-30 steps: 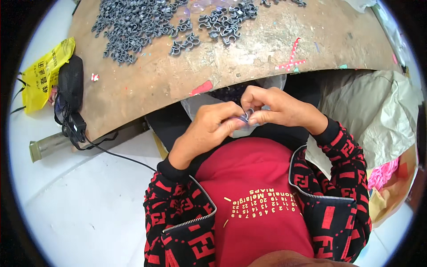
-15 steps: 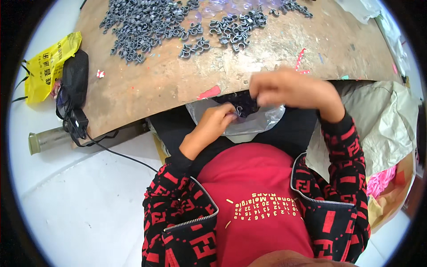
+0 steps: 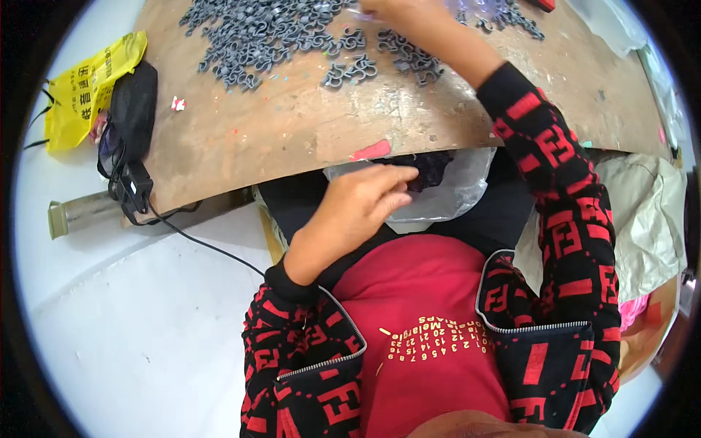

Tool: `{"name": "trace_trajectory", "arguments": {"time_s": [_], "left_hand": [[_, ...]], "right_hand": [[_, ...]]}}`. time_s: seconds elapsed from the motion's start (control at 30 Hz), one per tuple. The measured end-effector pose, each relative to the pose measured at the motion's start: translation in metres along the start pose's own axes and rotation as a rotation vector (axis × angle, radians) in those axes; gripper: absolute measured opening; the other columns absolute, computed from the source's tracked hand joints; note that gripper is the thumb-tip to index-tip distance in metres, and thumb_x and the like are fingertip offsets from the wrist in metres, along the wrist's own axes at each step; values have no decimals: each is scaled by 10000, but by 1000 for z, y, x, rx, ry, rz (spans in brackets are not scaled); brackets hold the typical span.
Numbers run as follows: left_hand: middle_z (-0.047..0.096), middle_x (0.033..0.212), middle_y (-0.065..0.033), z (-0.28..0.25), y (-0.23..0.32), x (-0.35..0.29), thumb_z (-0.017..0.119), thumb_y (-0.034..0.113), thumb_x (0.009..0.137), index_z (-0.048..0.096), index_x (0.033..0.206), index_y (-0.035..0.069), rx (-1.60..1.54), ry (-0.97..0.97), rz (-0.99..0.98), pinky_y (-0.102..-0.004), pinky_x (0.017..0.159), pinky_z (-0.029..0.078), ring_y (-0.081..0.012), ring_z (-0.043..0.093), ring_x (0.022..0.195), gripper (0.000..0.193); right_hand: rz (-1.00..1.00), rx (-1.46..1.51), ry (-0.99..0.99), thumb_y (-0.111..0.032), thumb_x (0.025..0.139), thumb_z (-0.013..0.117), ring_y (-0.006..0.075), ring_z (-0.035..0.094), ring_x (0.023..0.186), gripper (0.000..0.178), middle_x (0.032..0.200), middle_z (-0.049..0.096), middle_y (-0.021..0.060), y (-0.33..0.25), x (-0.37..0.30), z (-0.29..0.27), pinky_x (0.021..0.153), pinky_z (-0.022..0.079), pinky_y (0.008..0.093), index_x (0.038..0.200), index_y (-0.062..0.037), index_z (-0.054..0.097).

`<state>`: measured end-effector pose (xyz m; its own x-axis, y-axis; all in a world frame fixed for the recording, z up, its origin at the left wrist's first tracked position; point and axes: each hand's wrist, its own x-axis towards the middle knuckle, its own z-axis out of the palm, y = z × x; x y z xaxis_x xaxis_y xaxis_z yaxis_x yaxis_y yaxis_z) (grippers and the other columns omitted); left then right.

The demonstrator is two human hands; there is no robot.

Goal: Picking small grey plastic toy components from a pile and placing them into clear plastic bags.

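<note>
1. Clips [image 3: 252, 44]: heaped on the table [image 3: 277, 131], far side.
2. Right hand [image 3: 405, 10]: over the table's far part; blurred, grip cannot be told.
3. Left hand [image 3: 358, 201]: before the table's near edge, fingers half-bent; cannot tell if holding.
4. Clear bag [image 3: 456, 203]: under that edge.

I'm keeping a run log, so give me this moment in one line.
left hand: above clear plastic bag | bag: dark contents | right hand: over table near grey clips | both grips: unclear
</note>
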<state>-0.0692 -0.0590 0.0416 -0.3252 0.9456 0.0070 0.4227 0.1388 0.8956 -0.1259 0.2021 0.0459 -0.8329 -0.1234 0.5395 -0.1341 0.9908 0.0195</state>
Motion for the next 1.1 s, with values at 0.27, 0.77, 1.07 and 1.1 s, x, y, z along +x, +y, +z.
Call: {"name": "trace_trajectory", "arguments": {"time_s": [0.27,0.77,1.07,1.1], "left_hand": [[614,848,-117,-14,24,34,620,35,799,617,996,-7,-626,512,-78,-246,630,480,-159,611,735,201],[592,1070,-200,3,14,24,521,115,855,459,770,59,-1039,345,-254,-189,533,351,-79,458,589,119],[561,800,-10,11,15,25,594,151,855,530,833,74,-1368,250,-230,-221,589,382,-86,500,660,103],[561,800,-10,11,15,24,594,151,855,530,833,74,-1369,261,-234,-221,589,382,-86,500,660,103]], "right_hand": [[359,669,-114,-122,845,562,138,546,781,125,865,602,27,-29,-75,-79,699,423,250,918,-23,590],[309,496,72,-78,791,595,225,562,761,173,902,578,56,-44,-107,-49,688,454,285,962,-93,615],[9,187,8,-108,789,597,198,573,822,152,919,583,18,-47,-111,-57,731,440,302,938,-88,615],[256,518,21,-99,815,581,162,571,836,153,937,583,15,-52,-116,-61,739,439,286,964,-75,602]]}}
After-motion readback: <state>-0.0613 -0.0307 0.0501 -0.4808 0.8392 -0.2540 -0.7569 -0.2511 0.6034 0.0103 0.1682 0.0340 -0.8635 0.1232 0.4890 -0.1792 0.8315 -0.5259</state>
